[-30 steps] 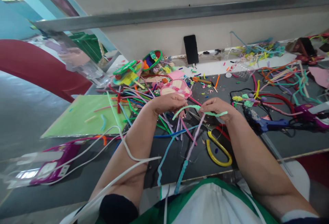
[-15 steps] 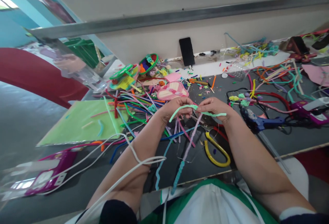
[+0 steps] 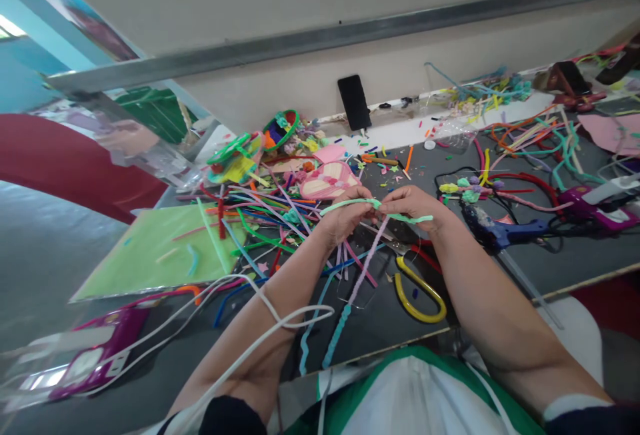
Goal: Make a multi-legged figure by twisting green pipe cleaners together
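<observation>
A mint-green pipe cleaner (image 3: 417,219) is pinched between both hands, with a small knot or twist at its middle. My left hand (image 3: 356,207) grips it just left of the twist, and one end arches over the fingers. On the other side, my right hand (image 3: 406,203) pinches it close to the twist, its free end sticking out to the right. Below the hands slants a pipe cleaner, lilac above (image 3: 370,262) and crimped teal below; whether it joins the green one I cannot tell. Scissors with a yellow handle (image 3: 420,308) lie on the table beneath my right wrist.
Loose pipe cleaners (image 3: 265,208) pile up left of my hands, beside a green sheet (image 3: 150,248) in plastic. A blue glue gun (image 3: 515,232) lies at right. White cable (image 3: 270,315) crosses my left forearm. A phone (image 3: 354,103) leans on the back wall.
The green pipe cleaner's left end now lies flatter and higher over my left hand. The whole view has shifted slightly; both hands keep their pinch.
</observation>
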The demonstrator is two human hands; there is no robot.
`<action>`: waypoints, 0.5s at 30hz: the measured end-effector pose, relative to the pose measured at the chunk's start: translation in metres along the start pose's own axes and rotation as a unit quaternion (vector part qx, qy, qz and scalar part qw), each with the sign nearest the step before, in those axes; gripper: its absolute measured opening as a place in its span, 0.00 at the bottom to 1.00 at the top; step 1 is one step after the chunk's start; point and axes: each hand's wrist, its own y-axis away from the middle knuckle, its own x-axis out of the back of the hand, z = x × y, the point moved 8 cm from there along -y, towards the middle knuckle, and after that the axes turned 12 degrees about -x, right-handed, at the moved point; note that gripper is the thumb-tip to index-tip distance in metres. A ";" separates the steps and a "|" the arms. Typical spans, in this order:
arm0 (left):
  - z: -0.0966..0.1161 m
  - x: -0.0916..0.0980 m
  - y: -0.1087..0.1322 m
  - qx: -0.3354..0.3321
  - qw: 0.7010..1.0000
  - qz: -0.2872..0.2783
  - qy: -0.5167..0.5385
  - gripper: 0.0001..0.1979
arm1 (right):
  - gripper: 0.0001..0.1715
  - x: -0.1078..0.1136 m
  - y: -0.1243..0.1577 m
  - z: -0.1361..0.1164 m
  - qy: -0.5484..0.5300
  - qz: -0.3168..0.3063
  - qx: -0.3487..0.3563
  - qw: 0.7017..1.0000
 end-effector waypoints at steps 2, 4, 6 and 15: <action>-0.003 0.000 0.000 0.012 0.999 -0.001 0.030 0.14 | 0.15 0.001 0.000 0.000 -0.009 0.001 -0.001 1.000; -0.005 0.003 0.001 0.024 0.998 -0.001 0.053 0.14 | 0.15 0.001 0.000 0.000 -0.009 0.000 -0.001 1.000; -0.006 0.009 0.000 0.026 0.998 0.000 0.063 0.14 | 0.14 0.000 0.000 0.001 0.005 -0.007 -0.002 1.000; 0.001 0.021 -0.002 0.047 0.998 -0.042 0.027 0.13 | 0.15 -0.003 -0.001 0.004 0.060 0.015 -0.031 0.998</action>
